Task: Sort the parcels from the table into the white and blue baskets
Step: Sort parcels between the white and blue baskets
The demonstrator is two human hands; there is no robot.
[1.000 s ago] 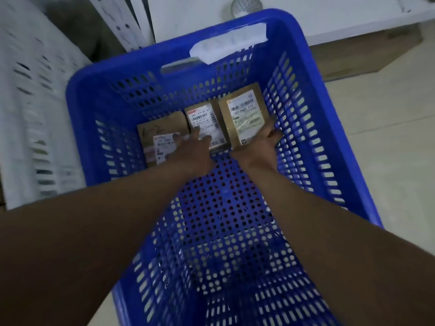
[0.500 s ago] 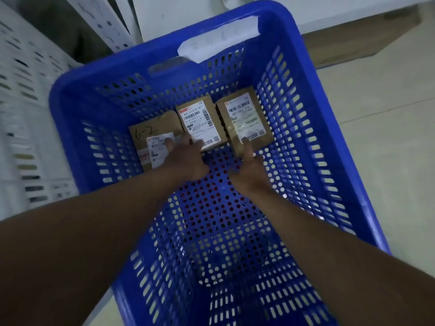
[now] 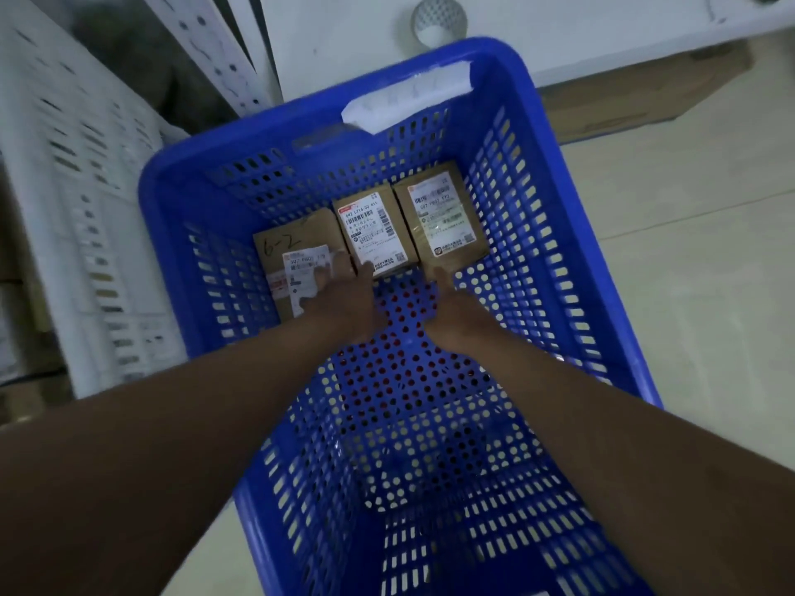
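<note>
- The blue basket [image 3: 576, 234] stood on the floor and filled most of the view; its perforated bottom was bare across the near half.
- A white basket [image 3: 64, 174] stood just beside it on the left, blurred; its contents could not be seen.
- A white worktop [image 3: 580, 32] ran along the top of the view, with a round grey metal object [image 3: 439, 17] on it. No parcels awaiting sorting were visible there.
- Three brown parcels lay flat in a row against the far wall of the blue basket, touching one another: the left parcel [image 3: 297, 240], marked by hand "6-2", the middle parcel [image 3: 372, 228] and the right parcel [image 3: 439, 217], each bearing a printed label.
- The left hand [image 3: 344, 294] rested with straightened fingers on the left parcel and on the near edge of the middle parcel, pressing, not gripping.
- The right hand [image 3: 458, 311] touched the near edge of the right parcel with one extended finger; the other fingers were hidden, so whether it was released or clenched could not be told.
- Judgement: three parcels were placed and being squared into line. What remained on the worktop could not be determined from this view.
</note>
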